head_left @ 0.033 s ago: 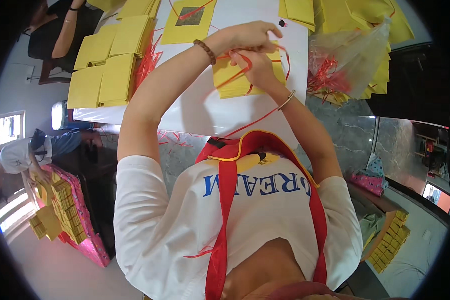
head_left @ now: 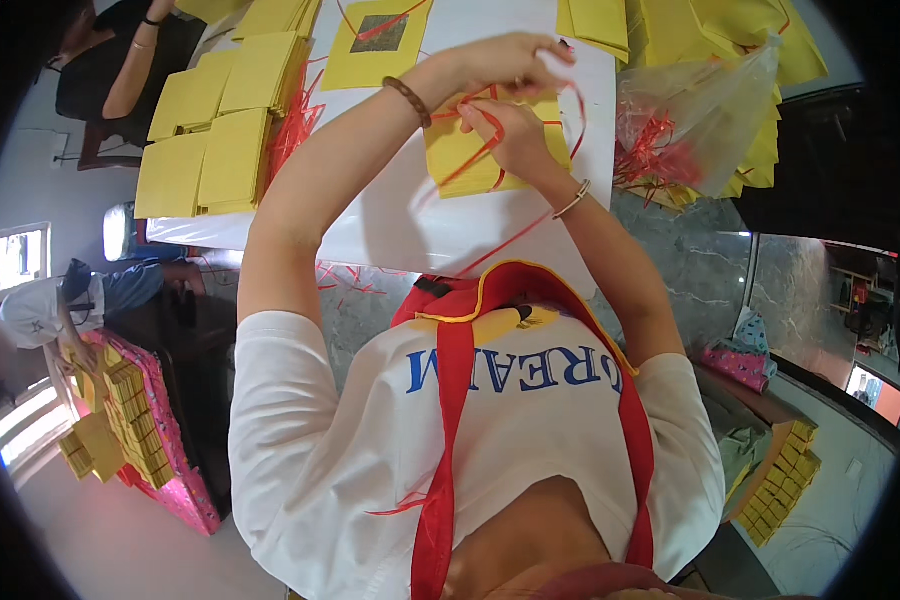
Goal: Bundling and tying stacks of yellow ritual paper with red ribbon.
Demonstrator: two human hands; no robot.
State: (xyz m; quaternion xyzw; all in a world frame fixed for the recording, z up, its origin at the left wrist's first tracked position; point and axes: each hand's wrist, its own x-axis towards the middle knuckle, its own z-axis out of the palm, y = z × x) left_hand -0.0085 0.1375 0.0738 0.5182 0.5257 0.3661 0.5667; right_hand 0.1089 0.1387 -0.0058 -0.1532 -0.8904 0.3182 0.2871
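Note:
A square stack of yellow paper sheets (head_left: 460, 178) lies on the white table, with red ribbon (head_left: 498, 178) running across its top. My right hand (head_left: 515, 138) rests over the stack, thumb and fingers pinching a strand of the ribbon. Just above it is my left hand (head_left: 505, 62), its wrist wearing a brown bead bracelet. Its fingers are bent and smeared by motion, so their grip is unclear. A loose loop of ribbon curves beside its fingertips, and another strand trails down toward my red apron (head_left: 457, 375).
Yellow paper stacks (head_left: 205, 165) stand at the table's left, beside loose red ribbons (head_left: 292, 130). Far ahead lies a yellow sheet with a dark square (head_left: 378, 32). A clear plastic bag (head_left: 705, 125) with red ribbons sits at the right edge. Other people work at far left.
My left hand has lifted slightly away from the stack, its fingers spreading a little. The ribbon loop beside it has swung to the right. My right hand stays in place.

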